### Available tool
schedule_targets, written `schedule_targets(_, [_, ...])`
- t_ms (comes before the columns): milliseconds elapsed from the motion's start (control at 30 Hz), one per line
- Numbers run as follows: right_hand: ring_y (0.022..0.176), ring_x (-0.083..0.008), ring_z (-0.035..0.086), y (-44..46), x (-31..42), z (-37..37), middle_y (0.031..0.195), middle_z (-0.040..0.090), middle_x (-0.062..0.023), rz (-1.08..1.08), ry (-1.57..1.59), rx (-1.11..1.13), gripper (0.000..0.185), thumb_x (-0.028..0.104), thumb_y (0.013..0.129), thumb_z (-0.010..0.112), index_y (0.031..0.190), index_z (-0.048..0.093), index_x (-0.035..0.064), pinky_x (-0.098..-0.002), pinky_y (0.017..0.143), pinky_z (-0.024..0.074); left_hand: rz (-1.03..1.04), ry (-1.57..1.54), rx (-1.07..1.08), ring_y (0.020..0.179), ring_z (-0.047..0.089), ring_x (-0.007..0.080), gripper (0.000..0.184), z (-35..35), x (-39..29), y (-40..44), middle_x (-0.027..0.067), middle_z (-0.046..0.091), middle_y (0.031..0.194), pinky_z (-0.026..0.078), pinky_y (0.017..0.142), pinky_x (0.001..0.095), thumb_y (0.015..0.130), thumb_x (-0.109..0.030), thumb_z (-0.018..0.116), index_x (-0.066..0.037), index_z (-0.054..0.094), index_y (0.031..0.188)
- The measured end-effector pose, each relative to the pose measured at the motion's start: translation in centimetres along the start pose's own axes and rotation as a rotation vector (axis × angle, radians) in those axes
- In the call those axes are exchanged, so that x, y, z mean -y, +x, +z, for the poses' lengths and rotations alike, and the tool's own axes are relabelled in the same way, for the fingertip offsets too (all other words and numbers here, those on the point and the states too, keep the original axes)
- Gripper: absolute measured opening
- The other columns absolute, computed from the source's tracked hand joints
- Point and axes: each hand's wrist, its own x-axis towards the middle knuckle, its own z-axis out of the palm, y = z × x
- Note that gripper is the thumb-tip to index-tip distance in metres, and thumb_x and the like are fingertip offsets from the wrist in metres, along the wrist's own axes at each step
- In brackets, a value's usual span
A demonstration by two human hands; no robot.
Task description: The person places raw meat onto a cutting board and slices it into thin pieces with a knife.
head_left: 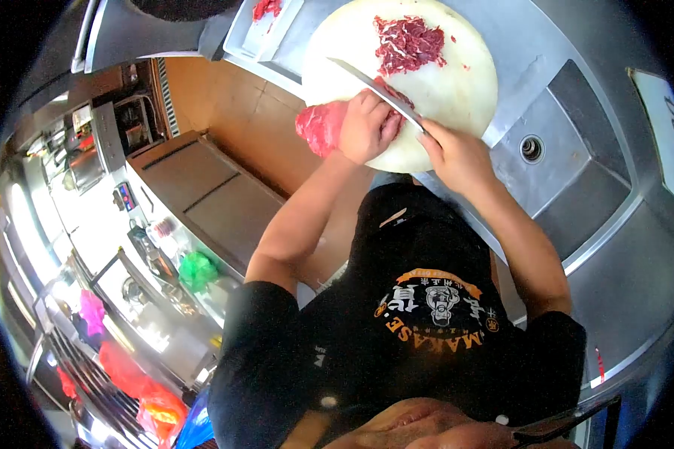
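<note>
A round white cutting board [457,97] lies under both hands. My right hand [457,153] is closed around the handle of a knife [374,88], whose long blade points to the upper left across the meat. Pressed on a large piece of raw red meat [322,126], my left hand [365,127] has its fingers bent close beside the blade. Part of the meat sticks out past the board's left edge, and some of it is hidden by the hand and blade. Toward the far side of the board sits a pile of sliced meat [410,46], with small scraps beside it.
A white tray [277,34] with some red meat stands at the upper left of the board. To the right is a metal sink basin [569,176] with a drain [532,150]. A brown cabinet [210,194] and a green bag [197,271] are on the left.
</note>
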Motion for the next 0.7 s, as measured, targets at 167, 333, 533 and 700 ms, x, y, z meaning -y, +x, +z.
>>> schedule_targets(167, [0.089, -0.0426, 0.071, -6.2, -0.6, -3.2, 0.1, 0.075, -0.0193, 0.102, 0.032, 0.046, 0.03, 0.026, 0.102, 0.064, 0.128, 0.07, 0.0116, -0.0506, 0.076, 0.0554, 0.016, 0.012, -0.053, 0.105, 0.061, 0.0358, 0.028, 0.5, 0.3, -0.3, 0.0134, 0.066, 0.113, 0.051, 0.092, 0.0452, 0.082, -0.007, 0.075, -0.006, 0.073, 0.11])
schedule_targets(333, [0.09, -0.041, 0.072, 0.9, -0.6, -0.2, 0.1, 0.075, -0.0192, 0.063, 0.03, 0.098, 0.031, 0.027, 0.103, 0.062, 0.13, 0.07, 0.0138, -0.0494, 0.077, 0.0564, -0.006, -0.018, -0.042, 0.102, 0.061, 0.0351, 0.027, 0.9, 0.8, -1.1, 0.0128, 0.066, 0.111, 0.051, 0.091, 0.0451, 0.082, -0.007, 0.075, -0.006, 0.073, 0.108])
schedule_targets(533, [0.09, -0.0415, 0.073, -3.7, -1.8, -0.9, 0.099, 0.075, -0.0198, 0.076, 0.033, 0.03, 0.032, 0.027, 0.103, 0.062, 0.131, 0.069, 0.0143, -0.0508, 0.078, 0.0566, -0.009, -0.033, -0.044, 0.104, 0.061, 0.0338, 0.025, 1.0, 0.7, -0.7, 0.0113, 0.066, 0.11, 0.05, 0.092, 0.0443, 0.08, -0.006, 0.075, -0.006, 0.073, 0.105])
schedule_targets(700, [0.088, -0.0428, 0.071, 9.3, -0.7, 3.8, 0.097, 0.075, -0.0191, -0.01, 0.067, 0.037, 0.031, 0.032, 0.104, 0.06, 0.128, 0.069, 0.0145, -0.05, 0.076, 0.0566, 0.034, -0.062, -0.028, 0.105, 0.061, 0.0341, 0.023, 1.2, 1.3, -1.0, 0.0118, 0.065, 0.109, 0.05, 0.092, 0.045, 0.082, -0.008, 0.075, -0.005, 0.072, 0.105])
